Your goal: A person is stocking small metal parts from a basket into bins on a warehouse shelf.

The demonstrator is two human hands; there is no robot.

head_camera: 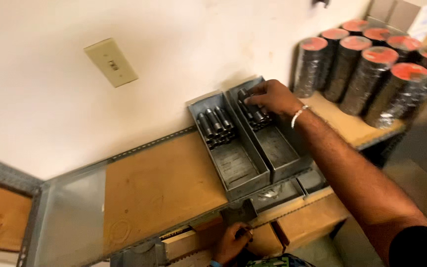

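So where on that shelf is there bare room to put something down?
The widest bare patch is the wooden shelf board, between the clear plastic sheet and the left grey metal tray. The near halves of both trays are bare too. It is crowded at the right tray's far end, where the right hand rests on dark metal cylinders, and around the red-topped rolls.

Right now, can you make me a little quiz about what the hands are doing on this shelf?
1. True or false: the right hand reaches into the tray nearest the wall.
2. Which tray holds the cylinders that the right hand touches? A) left grey tray B) right grey tray
3. Fill in: the wrapped rolls at the right have ____ tops.

Key:
1. False; both trays sit end-on against the wall.
2. B, on its dark metal cylinders.
3. Red.

The left hand is low at the shelf's front edge.
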